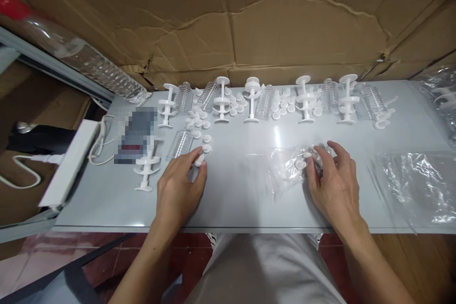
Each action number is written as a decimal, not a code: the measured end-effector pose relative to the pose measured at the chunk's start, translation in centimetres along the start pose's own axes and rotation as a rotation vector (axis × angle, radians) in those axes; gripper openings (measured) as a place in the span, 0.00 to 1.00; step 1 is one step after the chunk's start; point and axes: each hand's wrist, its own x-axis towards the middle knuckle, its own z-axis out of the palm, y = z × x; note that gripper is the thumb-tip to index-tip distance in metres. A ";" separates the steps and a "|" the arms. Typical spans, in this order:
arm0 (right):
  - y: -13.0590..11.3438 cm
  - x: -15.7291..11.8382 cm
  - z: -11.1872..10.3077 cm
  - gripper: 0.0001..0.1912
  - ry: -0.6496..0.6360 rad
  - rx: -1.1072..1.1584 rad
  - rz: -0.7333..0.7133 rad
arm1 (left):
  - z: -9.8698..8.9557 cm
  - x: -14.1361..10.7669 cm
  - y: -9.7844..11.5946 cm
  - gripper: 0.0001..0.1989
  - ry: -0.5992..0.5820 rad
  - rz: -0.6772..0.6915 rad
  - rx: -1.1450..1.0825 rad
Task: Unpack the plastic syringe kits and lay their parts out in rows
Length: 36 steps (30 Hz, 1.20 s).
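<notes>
My left hand [181,185] pinches a small white plastic piece [200,160] between thumb and forefinger, low over the table. Just beyond it lie more small white pieces [206,139] and a clear ribbed barrel [181,141]. On the right, the thumb and fingers of my right hand [333,180] close on a crumpled clear plastic bag [283,166], which has a white piece [301,164] in it. White plunger-like parts [222,99], clear ribbed barrels [266,100] and clusters of small white pieces [285,103] form a row along the back.
A grey table [235,190] carries everything. Cardboard [306,33] stands behind it. At the left are a red-capped bottle [85,57], a blurred dark object [137,135], a white power strip [73,164] and cables. Clear bags [420,185] lie at the right.
</notes>
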 end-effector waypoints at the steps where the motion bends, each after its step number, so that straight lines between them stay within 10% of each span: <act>1: 0.1 0.0 0.0 0.18 0.000 0.002 0.001 | 0.2 -0.1 0.0 0.11 0.025 0.053 -0.014; 8: 0.1 0.0 -0.3 0.20 -0.005 0.035 0.009 | 1.0 -0.4 -0.4 0.05 0.195 0.155 -0.014; 23: 0.2 -0.1 -0.8 0.23 0.005 0.129 0.012 | -0.2 0.1 1.6 0.07 0.185 0.092 -0.041; 29: 0.0 0.0 -0.9 0.24 0.000 0.144 0.005 | -2.1 0.9 5.6 0.07 -0.280 0.169 -0.499; 36: 0.1 -0.4 -0.4 0.18 0.031 0.191 -0.066 | 1.5 3.1 8.3 0.09 -0.624 0.209 -0.768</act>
